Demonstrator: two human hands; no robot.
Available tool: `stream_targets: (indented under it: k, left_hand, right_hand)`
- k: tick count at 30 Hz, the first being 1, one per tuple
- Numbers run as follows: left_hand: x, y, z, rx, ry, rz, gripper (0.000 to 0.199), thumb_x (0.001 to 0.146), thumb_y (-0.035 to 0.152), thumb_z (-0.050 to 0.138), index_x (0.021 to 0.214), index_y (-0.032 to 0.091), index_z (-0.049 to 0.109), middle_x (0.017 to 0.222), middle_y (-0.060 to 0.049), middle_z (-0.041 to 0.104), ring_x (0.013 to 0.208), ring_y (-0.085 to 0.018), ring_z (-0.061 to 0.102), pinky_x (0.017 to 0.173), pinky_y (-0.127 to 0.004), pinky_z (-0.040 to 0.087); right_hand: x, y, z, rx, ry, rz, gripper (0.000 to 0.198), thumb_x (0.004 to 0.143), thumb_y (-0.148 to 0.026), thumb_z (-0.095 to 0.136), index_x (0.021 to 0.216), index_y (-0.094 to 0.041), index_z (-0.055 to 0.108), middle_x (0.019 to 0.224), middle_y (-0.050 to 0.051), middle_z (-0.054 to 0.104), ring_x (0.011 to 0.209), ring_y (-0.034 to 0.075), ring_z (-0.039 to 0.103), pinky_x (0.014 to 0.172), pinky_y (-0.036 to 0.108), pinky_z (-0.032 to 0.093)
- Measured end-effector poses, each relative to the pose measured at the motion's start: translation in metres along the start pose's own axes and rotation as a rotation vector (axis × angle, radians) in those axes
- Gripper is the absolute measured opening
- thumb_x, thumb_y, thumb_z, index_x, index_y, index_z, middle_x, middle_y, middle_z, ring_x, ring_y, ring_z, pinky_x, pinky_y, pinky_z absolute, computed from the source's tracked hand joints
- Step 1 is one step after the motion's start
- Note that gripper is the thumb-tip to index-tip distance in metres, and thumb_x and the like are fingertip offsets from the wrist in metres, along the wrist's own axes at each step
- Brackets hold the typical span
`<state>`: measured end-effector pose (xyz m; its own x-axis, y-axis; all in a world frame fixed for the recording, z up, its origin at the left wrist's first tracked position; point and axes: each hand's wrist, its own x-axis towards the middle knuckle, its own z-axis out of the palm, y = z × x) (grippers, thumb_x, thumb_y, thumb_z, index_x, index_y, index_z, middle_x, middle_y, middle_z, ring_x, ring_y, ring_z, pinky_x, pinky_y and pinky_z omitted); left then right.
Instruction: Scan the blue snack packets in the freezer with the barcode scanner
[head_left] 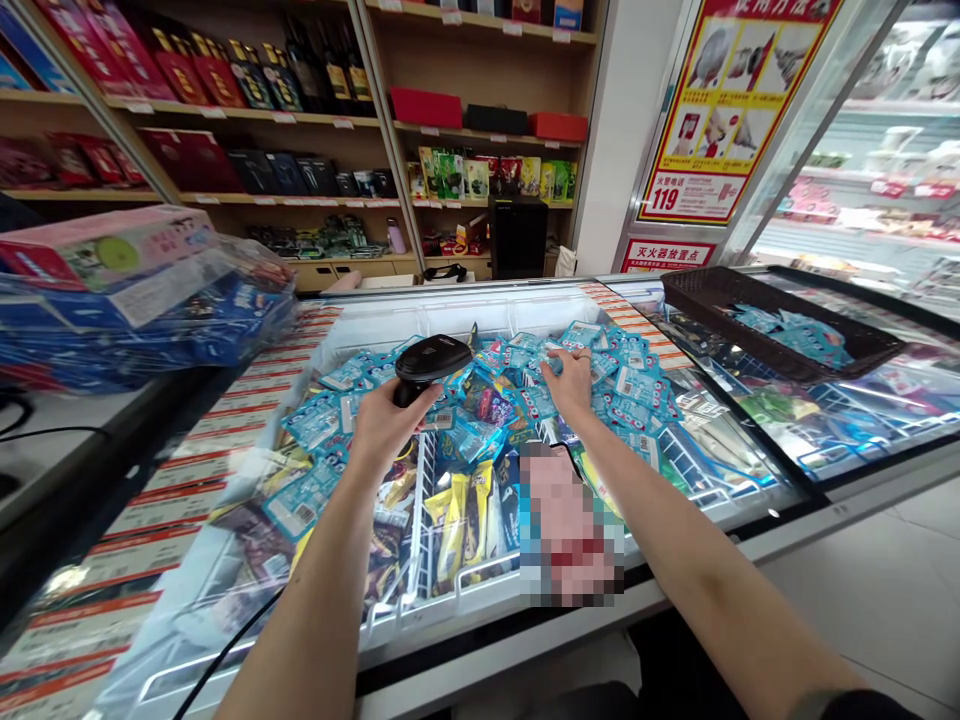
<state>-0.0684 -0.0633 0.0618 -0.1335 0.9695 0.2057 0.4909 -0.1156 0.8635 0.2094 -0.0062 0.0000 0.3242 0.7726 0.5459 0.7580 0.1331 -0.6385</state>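
My left hand [382,425] is closed round the handle of a black handheld barcode scanner [433,357], whose head points away over the freezer. My right hand [570,385] is bent down among flat blue packets, thumb and fingers pinched at the edge of one blue packet [553,362]. More blue packets [637,388] with printed barcodes lie spread and overlapping on the glass lid, to both sides of my hands. Between my forearms, near the front edge, lies a blurred-out phone [570,520] with a pinkish screen.
Under the glass, wire baskets hold wrapped ice creams [465,515]. A dark brown tray [780,320] with blue packets stands at the right. Plastic-wrapped boxes [135,290] are stacked at the left. A black cable [229,650] runs by my left forearm. Shelves [262,115] stand behind.
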Motion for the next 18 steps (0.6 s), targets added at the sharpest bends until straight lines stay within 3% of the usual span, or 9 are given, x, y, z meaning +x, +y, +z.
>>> stream_targets:
  k: [8, 18]
  left_hand:
    - [0.004, -0.007, -0.006, -0.014, 0.012, 0.0, 0.037, 0.072, 0.053, 0.068, 0.074, 0.017, 0.063, 0.049, 0.0, 0.058, 0.045, -0.014, 0.055, 0.045, -0.023, 0.041]
    - [0.002, -0.008, -0.009, -0.048, 0.052, 0.006, 0.033, 0.07, 0.05, 0.068, 0.076, 0.017, 0.064, 0.051, 0.0, 0.059, 0.046, -0.014, 0.055, 0.045, -0.024, 0.043]
  right_hand:
    - [-0.005, -0.007, -0.002, -0.206, -0.207, -0.19, 0.023, 0.093, -0.035, 0.058, 0.099, -0.02, 0.074, 0.1, 0.01, 0.061, 0.101, 0.025, 0.054, 0.087, 0.033, 0.045]
    - [0.0, -0.011, -0.003, -0.315, -0.212, -0.24, 0.04, 0.101, -0.04, 0.04, 0.097, -0.018, 0.074, 0.099, 0.012, 0.067, 0.101, 0.025, 0.057, 0.082, 0.032, 0.044]
